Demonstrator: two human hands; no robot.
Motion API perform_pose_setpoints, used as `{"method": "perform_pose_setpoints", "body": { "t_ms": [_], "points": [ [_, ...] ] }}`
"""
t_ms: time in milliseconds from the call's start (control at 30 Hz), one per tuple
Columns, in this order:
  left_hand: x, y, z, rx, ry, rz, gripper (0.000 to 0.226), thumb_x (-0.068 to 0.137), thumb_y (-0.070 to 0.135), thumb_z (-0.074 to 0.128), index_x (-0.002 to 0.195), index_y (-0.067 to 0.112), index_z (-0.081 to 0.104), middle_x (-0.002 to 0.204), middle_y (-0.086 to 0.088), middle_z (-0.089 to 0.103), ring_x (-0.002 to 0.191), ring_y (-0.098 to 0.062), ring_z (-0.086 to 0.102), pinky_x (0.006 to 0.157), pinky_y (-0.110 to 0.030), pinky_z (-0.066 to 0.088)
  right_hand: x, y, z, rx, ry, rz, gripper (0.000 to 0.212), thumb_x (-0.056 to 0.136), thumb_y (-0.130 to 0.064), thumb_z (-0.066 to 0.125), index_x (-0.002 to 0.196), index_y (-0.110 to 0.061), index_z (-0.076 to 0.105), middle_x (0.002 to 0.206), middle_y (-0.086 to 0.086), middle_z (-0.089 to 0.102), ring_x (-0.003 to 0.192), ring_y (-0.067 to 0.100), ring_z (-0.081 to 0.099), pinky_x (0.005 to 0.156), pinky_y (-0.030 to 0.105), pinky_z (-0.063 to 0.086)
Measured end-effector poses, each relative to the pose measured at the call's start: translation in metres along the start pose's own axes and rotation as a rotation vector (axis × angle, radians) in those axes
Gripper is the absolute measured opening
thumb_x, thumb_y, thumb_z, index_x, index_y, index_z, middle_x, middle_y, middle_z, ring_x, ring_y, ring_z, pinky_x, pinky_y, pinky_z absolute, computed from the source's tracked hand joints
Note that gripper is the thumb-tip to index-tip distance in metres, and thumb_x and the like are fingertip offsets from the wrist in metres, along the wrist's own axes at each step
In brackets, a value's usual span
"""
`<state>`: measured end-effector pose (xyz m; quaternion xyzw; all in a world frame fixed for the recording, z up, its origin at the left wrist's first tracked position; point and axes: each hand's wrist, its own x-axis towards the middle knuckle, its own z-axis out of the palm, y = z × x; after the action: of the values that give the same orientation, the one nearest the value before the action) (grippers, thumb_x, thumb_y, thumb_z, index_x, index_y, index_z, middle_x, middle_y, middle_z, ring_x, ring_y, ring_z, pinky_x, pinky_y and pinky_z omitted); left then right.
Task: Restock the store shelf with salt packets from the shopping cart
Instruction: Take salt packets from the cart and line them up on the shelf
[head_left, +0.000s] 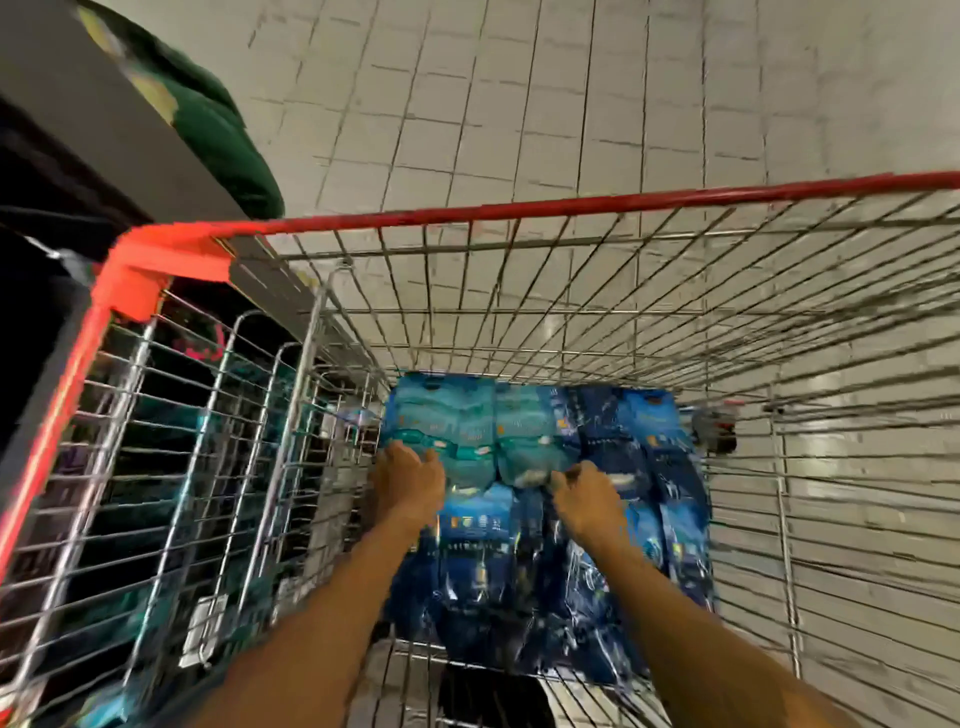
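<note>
Though blurred, glossy blue salt packets (545, 499).

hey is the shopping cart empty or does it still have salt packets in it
Not empty. Blue and teal salt packets cover the bottom of the shopping cart, and both hands reach down onto them.

1. A wire shopping cart (571, 312) with a red rim stands on a pale tiled floor (571, 93).
2. Blue salt packets (545, 519) lie packed side by side on the cart's bottom, covering most of it.
3. The teal packets (467, 431) sit toward 12 o'clock, the darker blue packets (670, 467) from 3 round to 6 o'clock.
4. A grey shelf edge (104, 119) runs at 10 o'clock, just beside the cart's corner.
</note>
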<state>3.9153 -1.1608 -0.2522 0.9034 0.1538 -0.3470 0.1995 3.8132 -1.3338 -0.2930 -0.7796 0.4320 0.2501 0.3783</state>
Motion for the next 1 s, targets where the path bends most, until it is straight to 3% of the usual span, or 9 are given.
{"method": "perform_pose_setpoints", "body": {
  "t_ms": [133,300,400,533,633,733,867,933,1000],
  "points": [
    [0.054,-0.004,0.028,0.152,0.022,-0.013,0.057,0.101,0.041,0.043,0.132,-0.007,0.046,0.137,-0.025,0.051,0.126,-0.041,0.049,0.103,-0.049,0.043,0.058,-0.007,0.021,-0.149,0.039,0.030,0.066,0.102,-0.048,0.044,0.146,-0.001,0.032,0.151,0.025,0.033,0.135,0.042,0.037,0.108,0.054,0.037],
    [0.098,-0.010,0.044,0.324,-0.001,0.022,0.051,0.094,0.043,0.054,0.121,-0.001,0.057,0.125,-0.021,0.059,0.115,-0.039,0.056,0.097,-0.048,0.049,0.109,-0.019,0.031,-0.270,0.031,0.020,0.080,0.084,-0.067,0.061,0.132,-0.003,0.051,0.131,0.021,0.054,0.120,0.039,0.054,0.096,0.049,0.049],
    [0.111,-0.007,0.045,0.311,0.012,0.030,0.051,0.085,0.047,0.069,0.115,0.007,0.063,0.121,-0.016,0.063,0.111,-0.036,0.060,0.092,-0.046,0.053,0.126,-0.021,0.040,-0.037,-0.094,0.016,0.063,0.078,-0.045,0.080,0.114,0.003,0.062,0.113,0.017,0.066,0.104,0.036,0.065,0.079,0.045,0.055],
    [0.113,0.001,0.040,0.292,0.011,0.077,0.046,0.074,0.047,0.081,0.096,0.009,0.069,0.104,-0.013,0.069,0.096,-0.031,0.066,0.073,-0.033,0.054,0.126,-0.021,0.048,0.203,-0.191,0.066,0.042,0.074,-0.020,0.086,0.105,0.003,0.069,0.109,0.015,0.070,0.102,0.032,0.067,0.089,0.048,0.057],
    [0.113,0.004,0.040,0.088,-0.090,-0.005,0.035,0.077,0.027,0.082,0.099,0.007,0.064,0.107,-0.013,0.068,0.091,-0.028,0.064,0.072,-0.029,0.052,0.112,-0.018,0.049,0.329,-0.155,0.038,0.014,0.075,-0.005,0.080,0.086,-0.010,0.072,0.098,0.011,0.074,0.097,0.033,0.069,0.086,0.051,0.058],
    [0.100,0.001,0.041,0.008,-0.208,-0.059,0.049,0.082,0.020,0.076,0.122,0.002,0.053,0.117,-0.018,0.062,0.104,-0.032,0.061,0.089,-0.039,0.055,0.086,-0.006,0.037,0.493,-0.196,0.043,0.023,0.082,0.007,0.071,0.102,-0.002,0.066,0.109,0.015,0.072,0.096,0.027,0.069,0.086,0.044,0.059],
    [0.056,-0.006,0.027,-0.282,-0.299,-0.114,0.052,0.082,0.003,0.074,0.124,0.000,0.044,0.126,-0.020,0.057,0.114,-0.033,0.058,0.099,-0.040,0.050,0.022,0.015,0.001,0.603,-0.173,0.061,0.040,0.084,0.009,0.071,0.112,-0.016,0.057,0.104,0.002,0.069,0.080,0.009,0.068,0.059,0.017,0.057],
    [0.017,-0.006,0.006,-0.432,-0.347,-0.135,0.038,0.078,0.003,0.078,0.107,0.002,0.054,0.109,-0.014,0.065,0.096,-0.027,0.065,0.081,-0.027,0.056,-0.019,0.021,-0.020,0.631,-0.153,0.081,0.046,0.078,0.003,0.079,0.117,-0.012,0.059,0.100,0.001,0.073,0.080,0.013,0.073,0.063,0.023,0.059],
    [-0.029,-0.004,-0.019,-0.546,-0.384,-0.113,0.034,0.073,0.008,0.084,0.098,0.006,0.061,0.094,-0.007,0.070,0.078,-0.017,0.065,0.059,-0.022,0.051,-0.058,0.023,-0.039,0.650,-0.157,0.095,0.058,0.071,-0.004,0.085,0.123,-0.012,0.060,0.106,0.005,0.074,0.091,0.024,0.073,0.082,0.041,0.060]
  ]
}}
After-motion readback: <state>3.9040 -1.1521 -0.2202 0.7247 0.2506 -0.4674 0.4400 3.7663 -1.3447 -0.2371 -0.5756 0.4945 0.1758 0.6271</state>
